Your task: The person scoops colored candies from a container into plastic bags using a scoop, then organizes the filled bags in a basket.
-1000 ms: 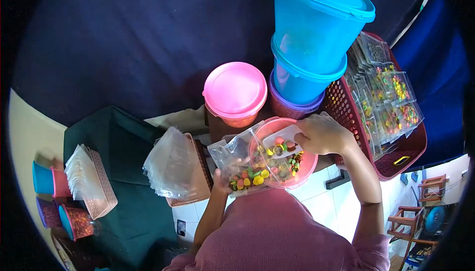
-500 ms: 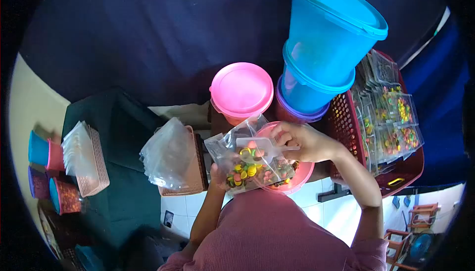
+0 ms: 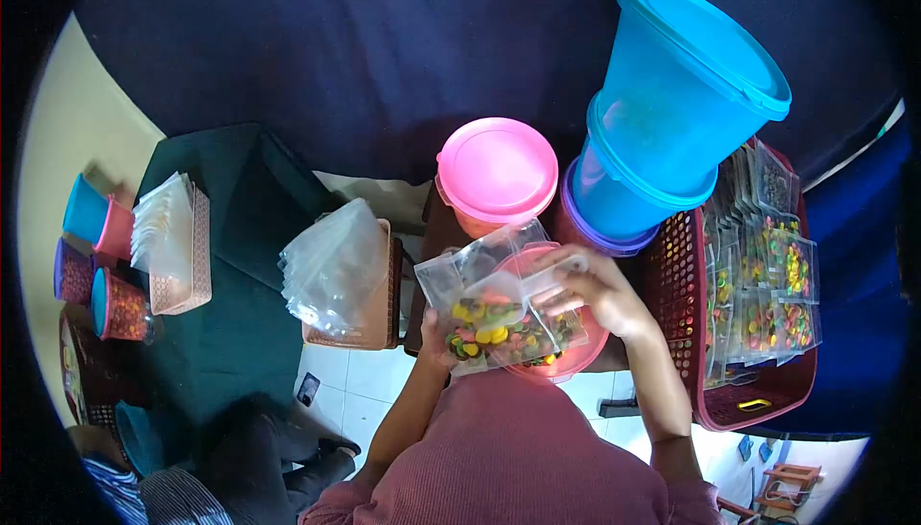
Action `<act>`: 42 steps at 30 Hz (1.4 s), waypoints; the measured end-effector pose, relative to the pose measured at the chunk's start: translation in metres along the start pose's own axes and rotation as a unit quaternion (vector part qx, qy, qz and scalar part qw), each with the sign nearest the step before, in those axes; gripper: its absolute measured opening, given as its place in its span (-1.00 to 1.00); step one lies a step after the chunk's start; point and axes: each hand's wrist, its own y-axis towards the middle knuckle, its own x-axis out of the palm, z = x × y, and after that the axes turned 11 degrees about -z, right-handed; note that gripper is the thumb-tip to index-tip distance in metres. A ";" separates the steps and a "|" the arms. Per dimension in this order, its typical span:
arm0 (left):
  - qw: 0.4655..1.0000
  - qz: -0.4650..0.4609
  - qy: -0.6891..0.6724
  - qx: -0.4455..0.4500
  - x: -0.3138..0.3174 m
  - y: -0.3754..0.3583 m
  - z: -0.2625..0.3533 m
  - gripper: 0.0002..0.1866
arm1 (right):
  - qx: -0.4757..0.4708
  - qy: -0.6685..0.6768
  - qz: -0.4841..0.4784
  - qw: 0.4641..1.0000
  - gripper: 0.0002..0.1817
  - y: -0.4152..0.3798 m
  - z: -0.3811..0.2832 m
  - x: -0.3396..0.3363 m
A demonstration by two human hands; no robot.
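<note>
My left hand [image 3: 437, 341] is closed on the lower left edge of a clear plastic bag [image 3: 470, 280]. Inside the bag lie small round pieces [image 3: 491, 335] in yellow, green, pink and dark colours. My right hand [image 3: 600, 297], somewhat blurred, has its fingers closed on what looks like a translucent scoop [image 3: 554, 280] at the bag's right side. How far the scoop sits inside the bag is hard to make out. Beneath the bag and my right hand is an open pink tub [image 3: 587, 357], with more round pieces partly visible in it.
A pink lidded tub [image 3: 499, 170] and stacked blue tubs [image 3: 686, 74] stand behind. On the right, a dark red basket [image 3: 676, 295] holds several filled bags [image 3: 767, 304]. Empty bags [image 3: 336, 261] rest in a basket to the left. A person's dark-clothed legs [image 3: 278, 467] appear lower left.
The scoop in my right hand has tilted up and drawn toward the bag's right side. The whole view has shifted, bringing another person's legs into sight at lower left.
</note>
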 end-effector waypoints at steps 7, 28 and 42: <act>0.979 -0.105 -0.172 0.005 -0.034 -0.011 -0.019 -0.08 | -0.088 -0.204 0.049 0.974 -0.79 -0.008 -0.005 0.016; 0.958 -0.241 -0.157 0.003 -0.058 -0.019 0.011 -0.18 | -0.222 -0.099 0.260 0.935 -0.75 -0.050 -0.009 0.030; 0.987 -0.131 -0.087 -0.022 -0.116 -0.053 0.066 -0.25 | -0.073 0.070 0.398 0.912 -0.58 -0.006 0.121 -0.028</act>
